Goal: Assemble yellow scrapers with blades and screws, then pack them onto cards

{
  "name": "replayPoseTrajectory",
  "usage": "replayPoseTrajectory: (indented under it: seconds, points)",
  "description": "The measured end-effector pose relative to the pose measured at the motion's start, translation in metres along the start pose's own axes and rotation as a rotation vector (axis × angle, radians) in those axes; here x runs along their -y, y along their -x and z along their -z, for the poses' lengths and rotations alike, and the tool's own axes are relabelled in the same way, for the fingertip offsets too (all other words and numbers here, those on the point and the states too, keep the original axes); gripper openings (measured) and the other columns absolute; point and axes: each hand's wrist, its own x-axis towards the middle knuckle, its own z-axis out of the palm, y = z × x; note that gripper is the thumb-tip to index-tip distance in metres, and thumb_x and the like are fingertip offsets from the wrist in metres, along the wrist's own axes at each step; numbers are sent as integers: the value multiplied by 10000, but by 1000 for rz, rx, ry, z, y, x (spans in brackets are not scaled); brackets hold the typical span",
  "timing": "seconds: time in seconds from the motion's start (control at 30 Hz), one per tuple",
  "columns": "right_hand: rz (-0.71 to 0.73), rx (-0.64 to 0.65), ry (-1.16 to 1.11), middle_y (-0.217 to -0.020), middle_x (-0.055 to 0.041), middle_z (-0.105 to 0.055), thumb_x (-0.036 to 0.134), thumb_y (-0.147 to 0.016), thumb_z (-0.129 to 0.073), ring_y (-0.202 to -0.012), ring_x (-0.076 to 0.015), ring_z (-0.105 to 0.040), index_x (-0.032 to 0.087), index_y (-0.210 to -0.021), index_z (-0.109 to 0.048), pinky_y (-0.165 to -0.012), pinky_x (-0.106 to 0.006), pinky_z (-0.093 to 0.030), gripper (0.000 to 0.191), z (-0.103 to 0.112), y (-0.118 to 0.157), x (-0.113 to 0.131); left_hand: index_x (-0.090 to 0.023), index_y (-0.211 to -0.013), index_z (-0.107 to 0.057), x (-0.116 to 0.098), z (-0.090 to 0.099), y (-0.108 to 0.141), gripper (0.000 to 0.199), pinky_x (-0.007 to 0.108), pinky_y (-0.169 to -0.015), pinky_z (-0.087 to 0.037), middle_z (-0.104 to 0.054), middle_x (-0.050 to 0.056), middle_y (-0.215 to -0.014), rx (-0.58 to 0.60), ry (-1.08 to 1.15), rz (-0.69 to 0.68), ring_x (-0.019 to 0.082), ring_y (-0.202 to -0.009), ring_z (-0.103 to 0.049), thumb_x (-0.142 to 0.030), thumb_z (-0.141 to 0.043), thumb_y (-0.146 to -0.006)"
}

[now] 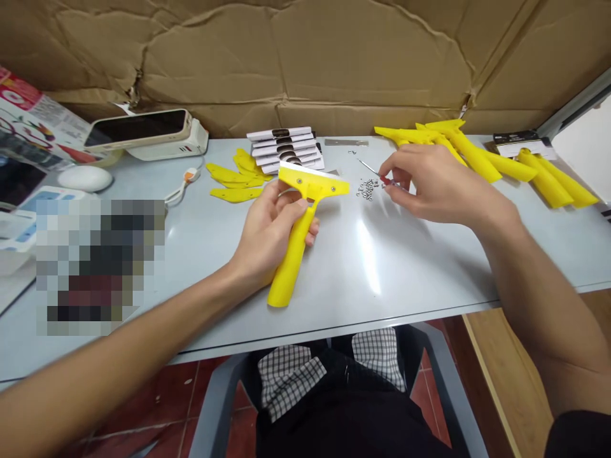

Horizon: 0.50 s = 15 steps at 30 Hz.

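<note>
My left hand is wrapped round a yellow scraper, held tilted above the table with its wide head up. Two screws show in the head, and a white strip runs along its top edge. My right hand pinches a small screwdriver with a red part at the fingers; its thin metal shaft points up and left. Just beside those fingertips lies a pile of small screws. Yellow blade-shaped plates rest left of the scraper, near a stack of white packets.
Several yellow scraper handles lie at the back right, near a black-and-white package. A flat metal blade lies at the back. Leftward are a phone on a white device, a mouse and a cable. Cardboard stands behind.
</note>
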Motion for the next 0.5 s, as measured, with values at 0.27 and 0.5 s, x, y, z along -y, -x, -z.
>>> replayPoseTrajectory:
  seconds: [0.27,0.5]
  points:
    - [-266,112,122,-953,-123,-737,280,-984,-551,-837,-266,-645,199,-1182,-771,-704,-403,-451,307,-8,-4,-11,-195,-1097,-702,3,7,-8,181,321,-618,-592,-721,95,-1165,11,-117,-59,147,-703,-696,-266,-775,-947]
    - [-329,203,138,-1038,-147,-749,336,-974,-577,-968,-317,-691,207,-1107,-794,-700,-406,-471,286,-22,-10,-26,-192,-1124,-738,2,10,-7,158,346,-757,-621,-766,91,-1131,3,-145,-54,189,-825,-727,-253,-747,-978]
